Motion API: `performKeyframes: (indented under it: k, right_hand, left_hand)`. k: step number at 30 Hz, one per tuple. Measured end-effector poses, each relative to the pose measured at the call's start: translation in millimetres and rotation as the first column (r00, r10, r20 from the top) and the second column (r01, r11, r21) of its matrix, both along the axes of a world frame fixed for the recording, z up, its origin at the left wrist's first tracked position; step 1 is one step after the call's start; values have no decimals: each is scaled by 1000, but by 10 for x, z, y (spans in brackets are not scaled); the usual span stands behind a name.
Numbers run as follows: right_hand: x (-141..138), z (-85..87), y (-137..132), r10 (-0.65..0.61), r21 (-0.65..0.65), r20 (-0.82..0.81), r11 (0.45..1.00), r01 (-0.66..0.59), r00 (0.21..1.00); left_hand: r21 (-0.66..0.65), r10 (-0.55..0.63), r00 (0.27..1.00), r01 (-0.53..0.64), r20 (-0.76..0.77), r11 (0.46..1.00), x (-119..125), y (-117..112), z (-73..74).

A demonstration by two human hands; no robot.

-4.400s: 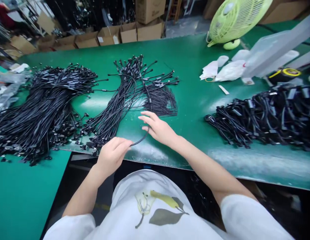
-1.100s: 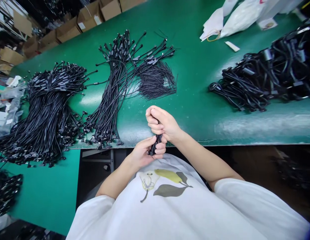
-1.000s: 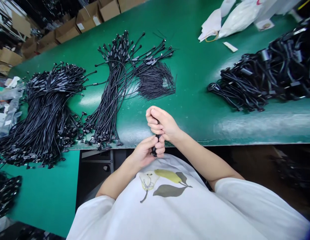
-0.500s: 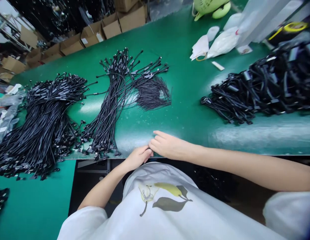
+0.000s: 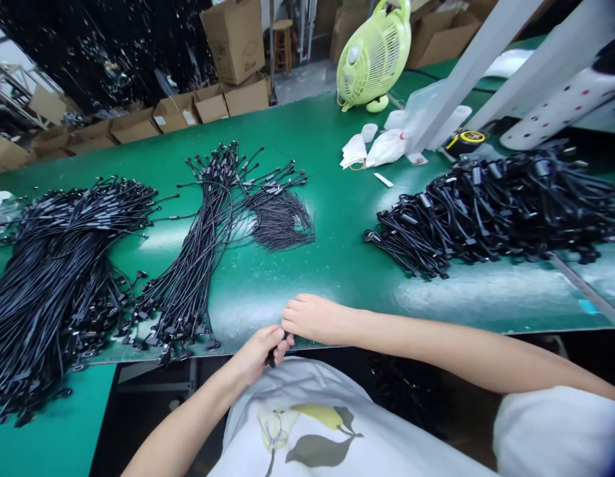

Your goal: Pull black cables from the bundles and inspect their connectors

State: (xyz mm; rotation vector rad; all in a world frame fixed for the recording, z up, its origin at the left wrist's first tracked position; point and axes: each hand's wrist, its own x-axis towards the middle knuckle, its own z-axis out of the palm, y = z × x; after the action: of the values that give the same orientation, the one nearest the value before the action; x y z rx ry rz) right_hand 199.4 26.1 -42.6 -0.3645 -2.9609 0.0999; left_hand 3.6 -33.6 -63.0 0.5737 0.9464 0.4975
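Note:
Close to my body at the table's front edge, my left hand (image 5: 262, 351) is closed around a black cable (image 5: 271, 359); only a short dark piece of it shows below the fingers. My right hand (image 5: 312, 319) meets it from the right, fingers curled down against the left fingertips, and what they pinch is hidden. Beyond the hands lies a fan of thin black ties (image 5: 282, 222). Left of that is a loose bunch of straight black cables (image 5: 202, 238) with plugs at both ends.
A larger heap of cables (image 5: 63, 265) covers the left side. Folded cable bundles (image 5: 486, 205) are piled at right on the green table (image 5: 347, 258). Behind stand a green fan (image 5: 374, 56), white bags (image 5: 386, 147), a tape measure (image 5: 466, 140) and a grey post (image 5: 473, 73).
The view has tilted up, showing more of the background and the whole fan. My hands stay together; the right hand's fingers have curled in, and more of the black piece shows under my left hand.

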Motion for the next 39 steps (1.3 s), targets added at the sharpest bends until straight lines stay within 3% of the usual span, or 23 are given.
performKeyframes:
  k: [2, 4, 5, 6, 7, 8, 9, 10, 12, 15, 19, 23, 24, 26, 28, 29, 31, 32, 34, 36, 38, 39]
  right_hand:
    - [45, 18, 172, -45, -228, -85, 973, 25, 995]
    - [107, 31, 480, -295, -383, -145, 897, 222, 944]
    - [134, 22, 671, -480, -407, -135, 825, 393, 867]
    - [153, 0, 870, -657, -394, -109, 718, 574, 746]
    - [161, -38, 1064, -782, -356, -78, 601, 716, 618]
    - [158, -87, 1238, -845, -322, -60, 520, 791, 531]
    - [147, -142, 1382, -874, -294, -47, 474, 830, 483]
    - [131, -197, 1491, -882, -279, -41, 462, 842, 470]
    - [101, -282, 1599, -882, -254, -44, 465, 848, 470]
    - [99, -294, 1552, -888, -201, -66, 459, 865, 455]
    - [172, -125, 1332, -887, -148, -106, 461, 875, 449]
    - [226, 51, 1069, -854, -111, -197, 507, 855, 481]
    - [221, 76, 986, -846, -144, -231, 518, 843, 481]
    - [175, 95, 781, -829, -331, -271, 557, 761, 489]
    - [88, 76, 536, -798, -604, -240, 569, 559, 553]
    - [36, 54, 410, -772, -710, -221, 546, 444, 596]
    - [-65, 1, 191, -732, -807, -201, 501, 313, 651]
    - [-106, -23, 108, -722, -794, -210, 520, 316, 660]
    - [-159, -42, -2, -695, -629, -262, 649, 427, 669]
    - [-174, 2, -49, -597, -290, -298, 800, 526, 745]
    - [-159, 98, -40, -435, 72, -264, 881, 468, 861]
    - [-144, 154, -12, -328, 211, -245, 900, 381, 912]
  left_hand:
    - [44, 42, 997, -40, -58, 998, 8, -33, -33]
    - [99, 102, 991, -93, -87, 991, -10, -34, -12]
    - [121, 142, 986, -130, -90, 984, -24, -23, 16]
    - [140, 181, 980, -168, -87, 976, -41, -8, 52]
    - [157, 211, 974, -197, -81, 968, -57, 8, 91]
    - [174, 230, 970, -215, -74, 961, -72, 21, 128]
    - [192, 242, 968, -225, -69, 955, -87, 29, 160]
    - [208, 251, 966, -232, -68, 950, -103, 31, 183]
    - [236, 283, 956, -259, -76, 937, -137, 25, 203]
    - [253, 362, 929, -332, -82, 909, -183, 24, 188]
    - [264, 400, 916, -378, -35, 888, -157, 95, 218]
    - [305, 362, 932, -354, 33, 884, 1, 224, 363]
    - [317, 355, 934, -350, 45, 881, 52, 258, 398]
    - [333, 353, 933, -353, 63, 874, 149, 322, 440]
    - [332, 371, 925, -378, 87, 864, 225, 378, 429]
    - [329, 381, 919, -391, 98, 860, 248, 400, 402]
    - [342, 393, 914, -403, 103, 849, 263, 426, 318]
    - [369, 393, 915, -396, 87, 841, 257, 429, 273]
    - [456, 387, 922, -341, -8, 822, 243, 413, 212]
    - [534, 405, 900, -268, -158, 802, 266, 392, 221]
    - [555, 430, 859, -221, -280, 802, 360, 397, 299]
    - [524, 391, 867, -188, -308, 830, 434, 414, 356]
